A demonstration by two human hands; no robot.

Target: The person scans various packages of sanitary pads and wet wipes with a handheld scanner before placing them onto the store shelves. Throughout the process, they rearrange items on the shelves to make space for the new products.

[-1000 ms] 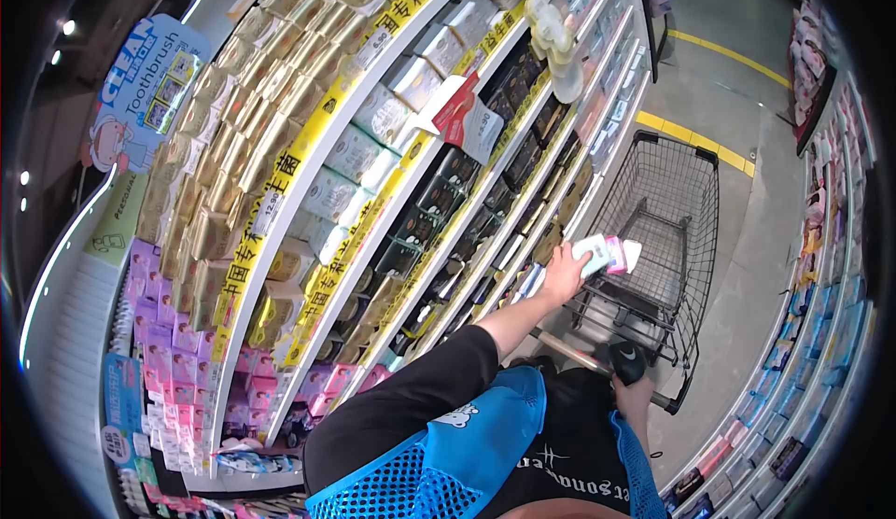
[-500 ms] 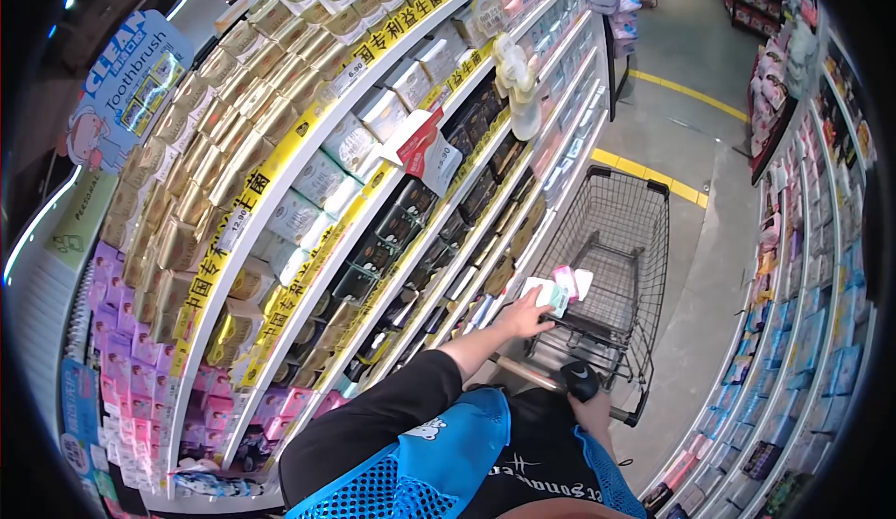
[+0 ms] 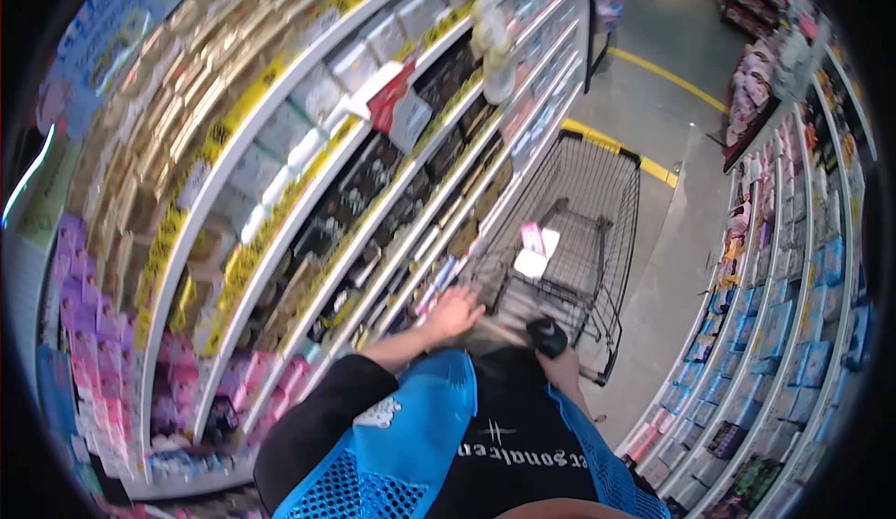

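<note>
My left hand (image 3: pixel 455 312) is beside the left end of the cart's handle bar (image 3: pixel 502 330), fingers stretched out, holding nothing. My right hand (image 3: pixel 560 366) is at the right part of the handle, closed around a dark rounded item with a white swoosh (image 3: pixel 547 336); its fingers are mostly hidden. Ahead of both hands stands a black wire shopping cart (image 3: pixel 623 286). Inside it, a white pack (image 3: pixel 531 263) and a pink-and-white pack (image 3: pixel 533 239) lie close together, their print blurred.
Tall shelves (image 3: pixel 266 113) of boxed goods curve along my left, with a red-and-white price sign (image 3: pixel 399 106) jutting out. More packed shelves (image 3: pixel 779 281) line the right. Grey floor (image 3: pixel 665 239) with yellow floor strips (image 3: pixel 667 78) runs ahead.
My left hand has let go of the white-and-green pack, which now lies in the cart. That hand has drawn back toward the handle. The whole view has shifted and blurred.
</note>
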